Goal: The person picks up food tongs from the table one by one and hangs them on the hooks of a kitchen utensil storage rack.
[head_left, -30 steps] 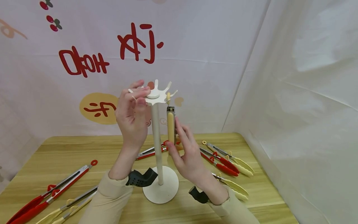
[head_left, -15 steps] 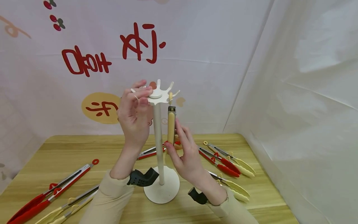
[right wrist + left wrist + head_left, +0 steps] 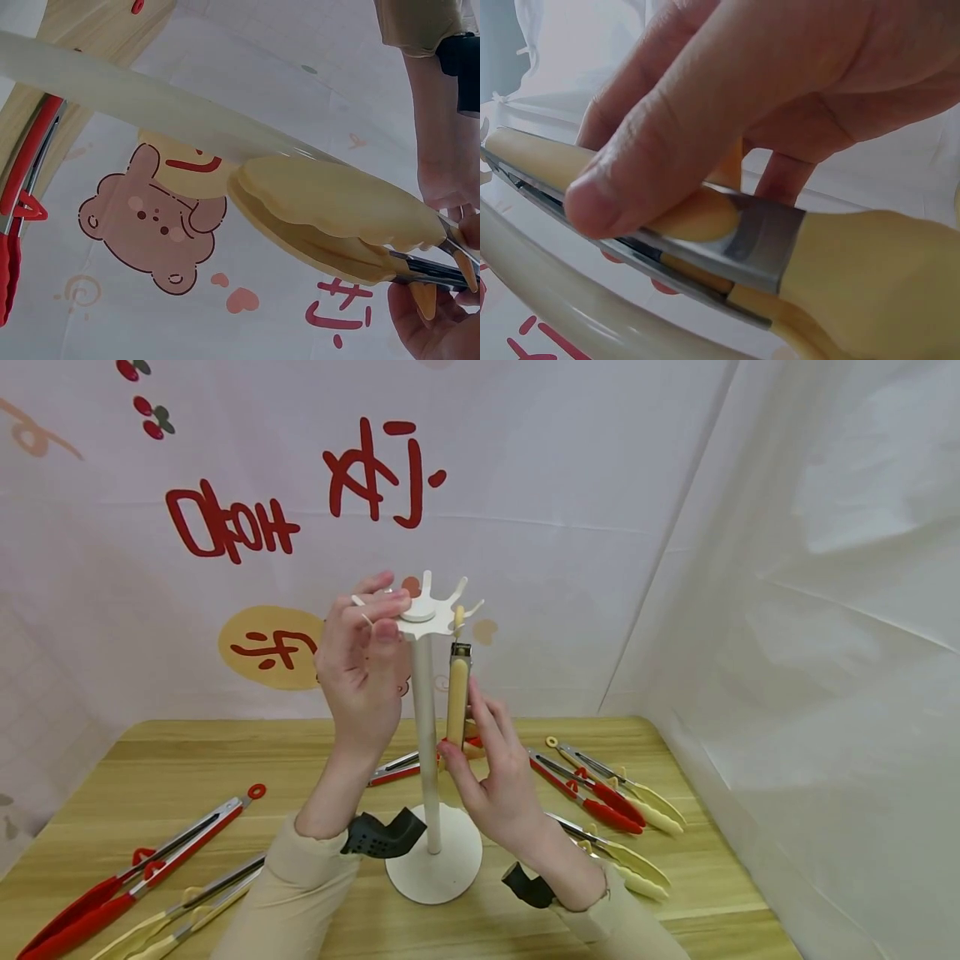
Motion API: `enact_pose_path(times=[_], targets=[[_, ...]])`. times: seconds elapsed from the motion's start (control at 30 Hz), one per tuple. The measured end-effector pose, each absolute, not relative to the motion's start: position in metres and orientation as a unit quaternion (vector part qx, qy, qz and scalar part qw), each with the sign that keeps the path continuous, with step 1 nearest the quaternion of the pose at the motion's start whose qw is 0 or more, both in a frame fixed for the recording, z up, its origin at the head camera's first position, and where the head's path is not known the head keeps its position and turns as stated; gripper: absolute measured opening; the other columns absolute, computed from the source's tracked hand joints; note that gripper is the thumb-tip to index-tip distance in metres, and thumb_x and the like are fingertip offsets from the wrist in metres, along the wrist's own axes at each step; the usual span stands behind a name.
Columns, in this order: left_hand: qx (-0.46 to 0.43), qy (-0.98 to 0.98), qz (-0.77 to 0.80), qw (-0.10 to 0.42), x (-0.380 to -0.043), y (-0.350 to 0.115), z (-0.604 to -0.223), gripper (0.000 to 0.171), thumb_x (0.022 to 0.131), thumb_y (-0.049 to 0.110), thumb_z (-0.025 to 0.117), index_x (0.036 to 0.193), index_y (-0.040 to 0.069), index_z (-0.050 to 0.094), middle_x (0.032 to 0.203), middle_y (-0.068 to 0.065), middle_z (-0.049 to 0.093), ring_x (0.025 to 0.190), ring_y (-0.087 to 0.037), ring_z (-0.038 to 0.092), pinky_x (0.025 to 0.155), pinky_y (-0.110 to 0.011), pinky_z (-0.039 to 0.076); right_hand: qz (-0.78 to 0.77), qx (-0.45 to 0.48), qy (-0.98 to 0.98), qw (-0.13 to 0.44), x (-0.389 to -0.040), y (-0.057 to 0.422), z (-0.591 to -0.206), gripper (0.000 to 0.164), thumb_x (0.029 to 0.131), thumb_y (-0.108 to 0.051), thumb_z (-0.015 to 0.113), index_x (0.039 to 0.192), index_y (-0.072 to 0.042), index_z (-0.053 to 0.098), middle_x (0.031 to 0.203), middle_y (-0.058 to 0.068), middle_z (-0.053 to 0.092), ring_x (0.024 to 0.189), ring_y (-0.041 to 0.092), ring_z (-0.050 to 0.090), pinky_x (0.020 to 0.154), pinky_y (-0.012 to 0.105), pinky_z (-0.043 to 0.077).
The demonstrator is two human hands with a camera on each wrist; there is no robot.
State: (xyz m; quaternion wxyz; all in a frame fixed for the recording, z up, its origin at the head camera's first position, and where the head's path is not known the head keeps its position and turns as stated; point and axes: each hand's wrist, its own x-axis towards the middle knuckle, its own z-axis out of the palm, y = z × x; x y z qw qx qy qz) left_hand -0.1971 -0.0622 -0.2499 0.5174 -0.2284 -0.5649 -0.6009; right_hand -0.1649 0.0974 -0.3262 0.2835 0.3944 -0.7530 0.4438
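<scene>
Clearly, right hand (image 3: pixel 506 789) — fingers (image 3: pixel 486 718) gripping one yellow tongs (image 3: pixel 458 702), left hand (image 3: pixel 360 681) — fingers pinching one stand (image 3: pixel 425 693), six other tongs (image 3: pixel 187 856)

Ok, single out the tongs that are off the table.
The yellow tongs held upright by the right hand, beside the white stand; the other tongs in view lie on the table.

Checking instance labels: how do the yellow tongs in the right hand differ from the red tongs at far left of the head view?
Color: the yellow tongs have yellow grips; the red tongs have red ones.
Pose: yellow hang near vertical beside the white stand; red lie diagonally on the table.
Contact: the right hand holds yellow; neither hand touches red.
Shared: metal arms, end ring.
</scene>
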Motion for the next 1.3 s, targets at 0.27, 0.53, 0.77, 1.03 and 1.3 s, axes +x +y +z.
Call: enact_pose_path(times=[0.27, 0.53, 0.77, 1.03, 1.3], targets=[[-0.231, -0.564, -0.601, 0.517, -0.1956, -0.0628, -0.2479, 0.066, 0.099, 0.061, 0.061, 0.108, -0.005, 0.068, 0.111, 0.011, 0.074, 0.132, -0.017, 0.065, 0.111, -0.036, 0.054, 0.444, 0.388, -0.753, 0.291, -0.1632, 0.0946, -0.3251, 0.079, 0.092, 0.002, 0.074, 0.16, 0.004, 0.034, 0.138, 0.022, 0.056, 0.12, 0.033, 0.068, 0.093, 0.04, 0.065], [-0.223, -0.569, -0.597, 0.519, -0.1953, -0.0615, -0.248, 0.069, 0.099, 0.063, 0.06, 0.108, -0.005, 0.068, 0.111, 0.009, 0.074, 0.131, -0.016, 0.065, 0.111, -0.035, 0.055, 0.448, 0.389, -0.753, 0.284, -0.1635, 0.0949, -0.328, 0.078, 0.093, 0.003, 0.071, 0.16, 0.004, 0.032, 0.14, 0.021, 0.055, 0.124, 0.033, 0.066, 0.098, 0.041, 0.063], [-0.224, -0.567, -0.6, 0.517, -0.1957, -0.0607, -0.2485, 0.07, 0.099, 0.063, 0.06, 0.108, -0.006, 0.068, 0.111, 0.008, 0.074, 0.132, -0.017, 0.065, 0.11, -0.035, 0.055, 0.447, 0.396, -0.75, 0.284, -0.1639, 0.0958, -0.3288, 0.076, 0.095, 0.002, 0.069, 0.161, 0.005, 0.03, 0.14, 0.022, 0.054, 0.127, 0.035, 0.063, 0.1, 0.044, 0.062], [-0.225, -0.569, -0.6, 0.515, -0.195, -0.0607, -0.2472, 0.07, 0.099, 0.062, 0.06, 0.108, -0.007, 0.067, 0.112, 0.011, 0.074, 0.132, -0.016, 0.064, 0.111, -0.035, 0.055, 0.445, 0.403, -0.749, 0.281, -0.1647, 0.0952, -0.3293, 0.077, 0.096, 0.0, 0.068, 0.162, 0.005, 0.027, 0.144, 0.022, 0.053, 0.131, 0.035, 0.062, 0.103, 0.046, 0.061], [-0.224, -0.571, -0.598, 0.516, -0.1946, -0.0607, -0.2474, 0.07, 0.099, 0.062, 0.06, 0.108, -0.007, 0.067, 0.112, 0.01, 0.074, 0.132, -0.016, 0.065, 0.109, -0.034, 0.056, 0.437, 0.4, -0.754, 0.282, -0.1639, 0.096, -0.3308, 0.075, 0.101, -0.008, 0.066, 0.163, 0.003, 0.026, 0.146, 0.021, 0.052, 0.134, 0.034, 0.059, 0.105, 0.046, 0.06]])
